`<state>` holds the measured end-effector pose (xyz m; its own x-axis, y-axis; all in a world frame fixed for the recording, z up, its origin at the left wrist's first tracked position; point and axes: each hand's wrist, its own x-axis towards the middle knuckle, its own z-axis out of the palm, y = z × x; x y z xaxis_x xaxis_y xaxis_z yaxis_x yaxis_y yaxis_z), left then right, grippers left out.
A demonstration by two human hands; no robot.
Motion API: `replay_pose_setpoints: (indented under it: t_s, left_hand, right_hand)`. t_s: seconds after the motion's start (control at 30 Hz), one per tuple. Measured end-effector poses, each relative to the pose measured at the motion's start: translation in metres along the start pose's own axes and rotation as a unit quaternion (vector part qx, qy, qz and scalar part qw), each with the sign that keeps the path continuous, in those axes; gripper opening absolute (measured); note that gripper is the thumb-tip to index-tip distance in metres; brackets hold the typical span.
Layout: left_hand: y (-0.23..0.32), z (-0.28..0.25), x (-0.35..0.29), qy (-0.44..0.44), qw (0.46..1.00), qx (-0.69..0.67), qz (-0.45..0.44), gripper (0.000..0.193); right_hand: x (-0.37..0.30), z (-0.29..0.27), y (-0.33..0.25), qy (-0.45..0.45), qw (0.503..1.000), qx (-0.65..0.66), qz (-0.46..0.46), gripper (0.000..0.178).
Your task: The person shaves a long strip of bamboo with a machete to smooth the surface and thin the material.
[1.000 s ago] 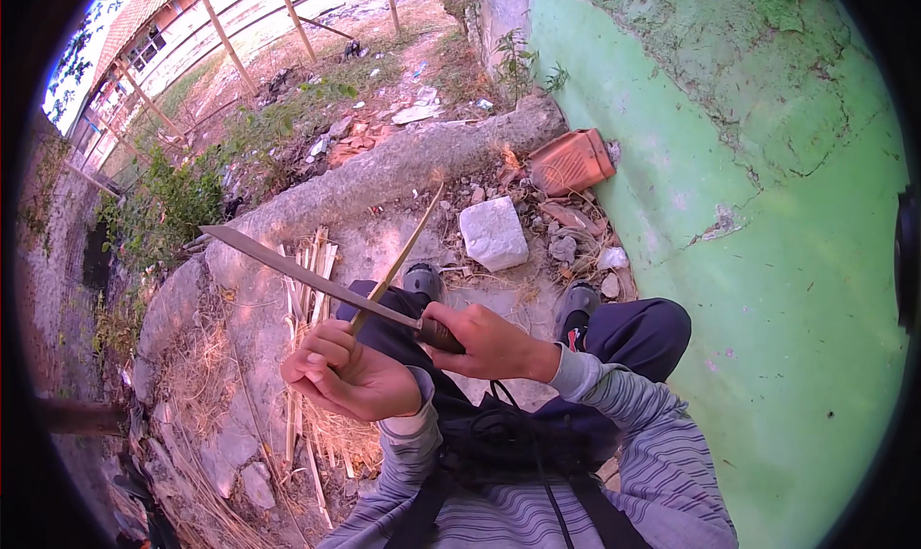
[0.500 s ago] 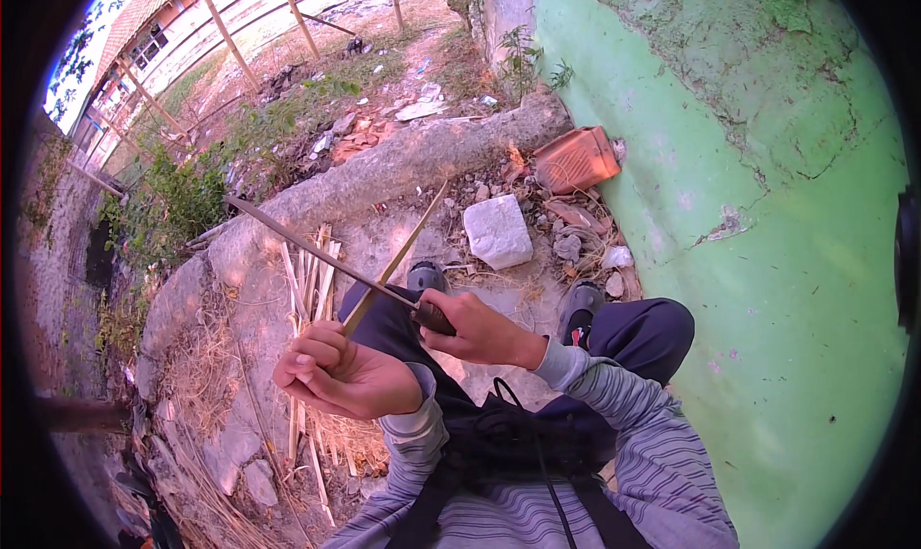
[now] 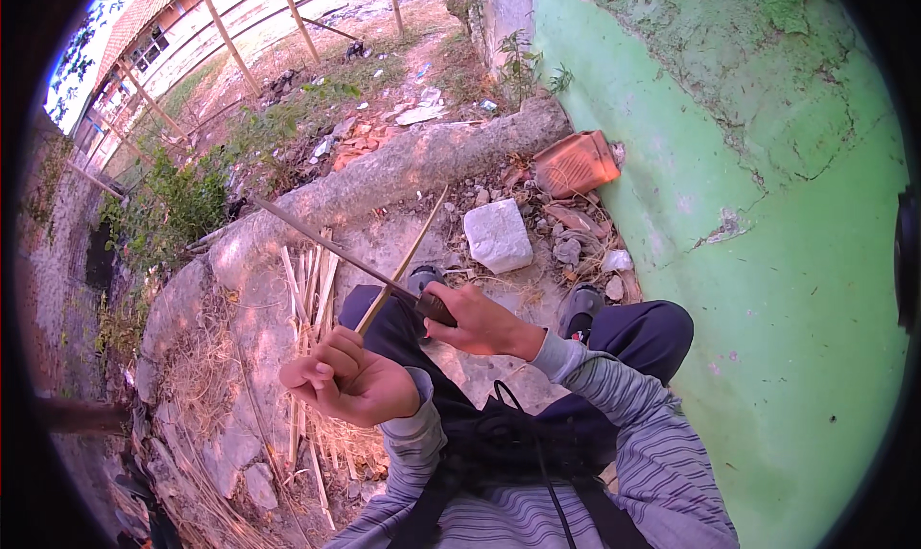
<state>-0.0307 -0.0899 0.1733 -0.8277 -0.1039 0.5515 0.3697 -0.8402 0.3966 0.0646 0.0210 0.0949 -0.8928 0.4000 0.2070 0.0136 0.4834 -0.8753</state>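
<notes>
My left hand (image 3: 347, 376) is closed around the lower end of a thin bamboo strip (image 3: 418, 239), which slants up and away to the right. In my right hand (image 3: 484, 321) is the dark handle of a long knife (image 3: 321, 243). Its narrow blade points far left and crosses the strip just above my left hand, apparently touching it. The strip's lower end is hidden in my fingers. Below and left of my hands lies a bundle of pale split strips (image 3: 309, 285) on the ground, with thin shavings (image 3: 345, 443) around it.
A white stone block (image 3: 498, 235) sits ahead among rubble, near an orange perforated brick (image 3: 577, 163) against the green wall (image 3: 767, 290). A low concrete ledge (image 3: 384, 170) curves across the front. Bushes (image 3: 187, 204) and a pole fence stand beyond at left.
The knife has shifted slightly to the right, its tip drawing back toward me. My left hand has turned a little, and the strip now shows its narrower side.
</notes>
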Motion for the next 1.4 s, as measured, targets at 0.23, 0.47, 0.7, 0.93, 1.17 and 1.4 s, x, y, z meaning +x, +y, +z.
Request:
replay_pose_setpoints:
  t_s: [0.23, 0.47, 0.7, 0.93, 1.17, 1.4]
  left_hand:
    - [-0.001, -0.018, -0.005, -0.113, 0.989, -0.079, -0.046, 0.011]
    - [-0.001, -0.015, -0.001, -0.279, 0.956, -0.063, -0.06, 0.022]
    - [-0.001, -0.015, -0.003, -0.292, 0.953, -0.058, -0.059, 0.024]
    - [0.004, -0.017, -0.001, -0.309, 0.947, -0.053, -0.074, 0.032]
    - [0.005, -0.024, 0.006, -0.335, 0.936, -0.074, -0.077, 0.033]
    - [0.005, -0.019, 0.009, -0.358, 0.926, -0.086, -0.088, 0.032]
  right_hand:
    - [-0.013, -0.017, -0.022, -0.055, 0.998, 0.017, -0.013, 0.031]
    - [-0.026, -0.02, -0.026, 0.015, 0.999, 0.034, -0.009, 0.03]
    - [-0.03, -0.027, -0.034, -0.03, 0.999, 0.03, -0.013, 0.033]
    - [-0.022, -0.032, -0.03, -0.047, 0.999, -0.01, -0.011, 0.035]
    - [-0.019, -0.028, -0.024, -0.049, 0.998, 0.008, -0.022, 0.034]
    - [-0.009, -0.025, 0.001, -0.042, 0.999, 0.005, -0.008, 0.033]
